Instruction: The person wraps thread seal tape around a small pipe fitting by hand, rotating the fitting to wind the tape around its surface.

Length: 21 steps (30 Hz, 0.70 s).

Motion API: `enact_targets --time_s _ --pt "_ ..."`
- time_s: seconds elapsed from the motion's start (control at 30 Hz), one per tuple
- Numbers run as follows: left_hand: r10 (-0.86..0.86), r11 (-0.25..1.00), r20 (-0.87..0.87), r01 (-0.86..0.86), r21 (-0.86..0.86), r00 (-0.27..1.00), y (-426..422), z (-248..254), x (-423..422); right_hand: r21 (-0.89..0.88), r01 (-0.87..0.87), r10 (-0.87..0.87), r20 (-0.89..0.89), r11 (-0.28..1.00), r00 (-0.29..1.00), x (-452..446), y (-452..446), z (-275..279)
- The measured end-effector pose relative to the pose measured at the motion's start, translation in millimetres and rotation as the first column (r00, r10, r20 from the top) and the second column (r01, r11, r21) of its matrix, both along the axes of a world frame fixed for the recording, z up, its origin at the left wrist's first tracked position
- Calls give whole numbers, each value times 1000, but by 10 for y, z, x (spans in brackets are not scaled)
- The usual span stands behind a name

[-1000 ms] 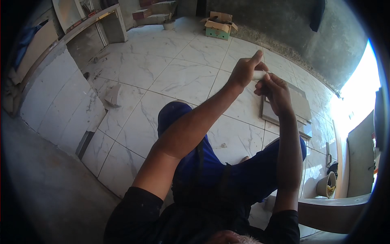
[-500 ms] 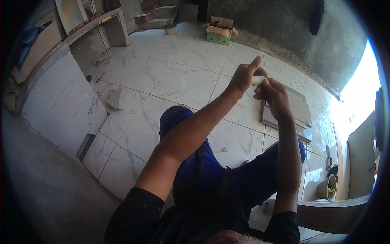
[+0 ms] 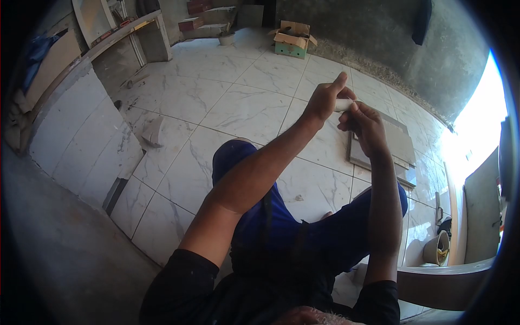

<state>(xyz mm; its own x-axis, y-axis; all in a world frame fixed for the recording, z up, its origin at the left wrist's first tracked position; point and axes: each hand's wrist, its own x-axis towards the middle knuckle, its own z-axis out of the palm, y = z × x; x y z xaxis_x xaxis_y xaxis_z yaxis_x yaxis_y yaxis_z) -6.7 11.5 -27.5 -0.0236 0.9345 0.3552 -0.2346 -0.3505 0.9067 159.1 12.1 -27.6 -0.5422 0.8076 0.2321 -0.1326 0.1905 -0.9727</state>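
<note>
Here, left hand (image 3: 323,101) holds a whitish cylinder (image 3: 343,105).

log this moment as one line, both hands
left hand: holding small white cylinder; right hand: at the cylinder's end; background: brown-and-green cardboard box on white marbled floor tiles

You wear a black top (image 3: 265,298) with short sleeves; the left sleeve (image 3: 179,281) ends above the elbow in a straight hem, and the right sleeve (image 3: 376,303) is just as black. Your trousers (image 3: 336,238) are deep blue, turning nearly black in the shadow toward your lap. A narrow dark strip (image 3: 267,211) shows on the left thigh. Your left hand (image 3: 324,103), right hand (image 3: 369,127) and forearms (image 3: 265,168) are bare.
</note>
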Motion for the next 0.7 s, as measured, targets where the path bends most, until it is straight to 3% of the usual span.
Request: enact_targets --time_s 0.7 --pt "-12 1000 -19 12 -2 1000 -3 4 -18 7 3 -3 -5 1000 1000 -5 10 -9"
